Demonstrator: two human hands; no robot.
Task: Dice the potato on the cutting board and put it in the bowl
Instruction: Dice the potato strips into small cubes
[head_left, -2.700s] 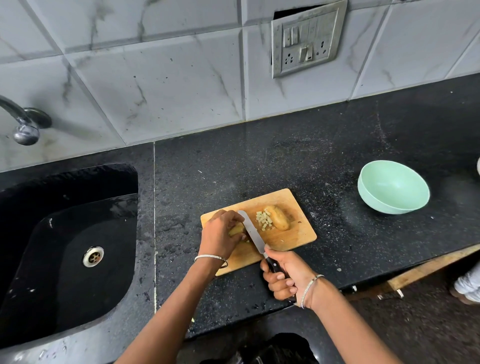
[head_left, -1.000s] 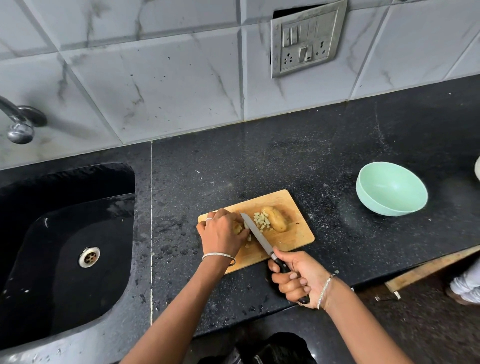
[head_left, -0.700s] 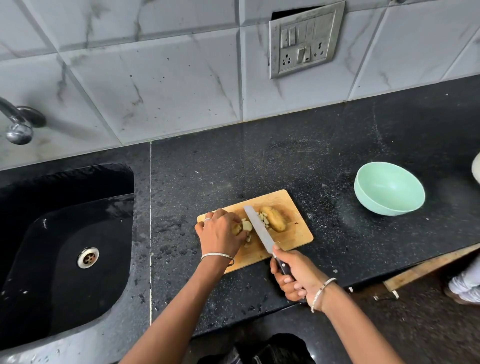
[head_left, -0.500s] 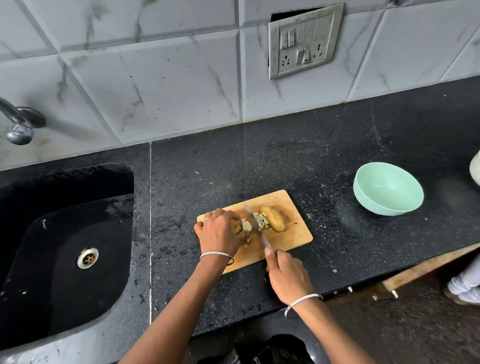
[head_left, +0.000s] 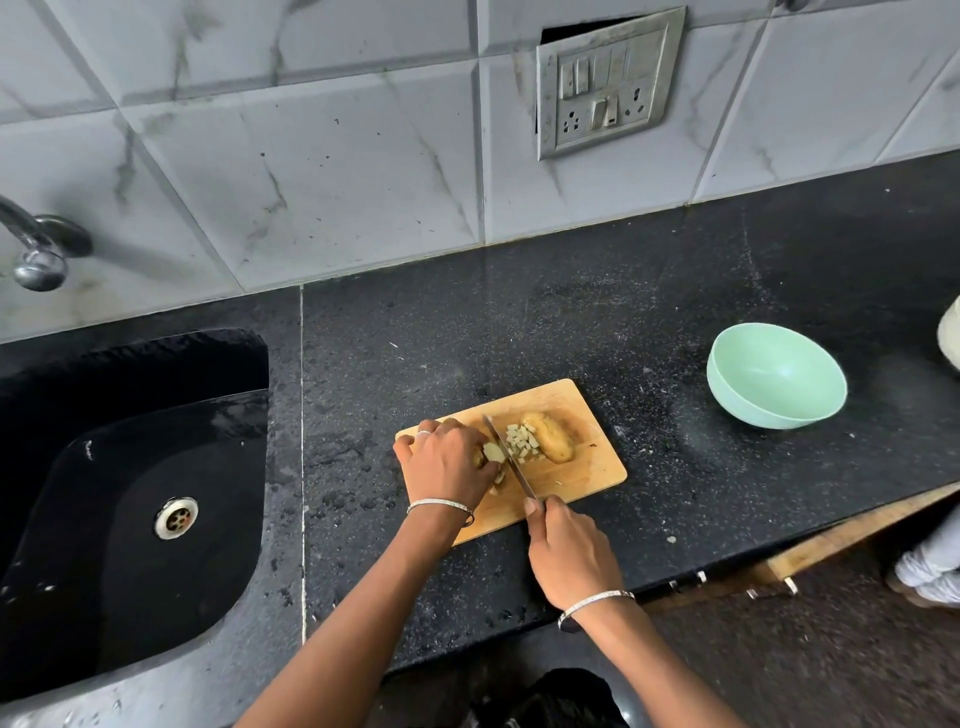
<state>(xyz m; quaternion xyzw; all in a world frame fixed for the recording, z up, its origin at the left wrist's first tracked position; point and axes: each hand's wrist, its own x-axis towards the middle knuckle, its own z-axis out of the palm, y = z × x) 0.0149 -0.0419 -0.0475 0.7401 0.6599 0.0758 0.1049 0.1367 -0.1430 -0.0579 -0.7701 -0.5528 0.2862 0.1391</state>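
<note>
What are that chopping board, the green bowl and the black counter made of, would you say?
Cutting board: probably wood or bamboo, going by the matte tan surface with faint grain.
Bowl: smooth, evenly mint green, with a soft sheen. It is likely plastic or melamine, though glazed ceramic is possible.
Counter: polished black stone, likely granite, given the pale speckles and glossy reflections.

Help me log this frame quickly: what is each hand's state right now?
Left hand: fingers curled, holding a potato piece on the cutting board.
Right hand: closed round the knife handle, blade down beside that piece.
</note>
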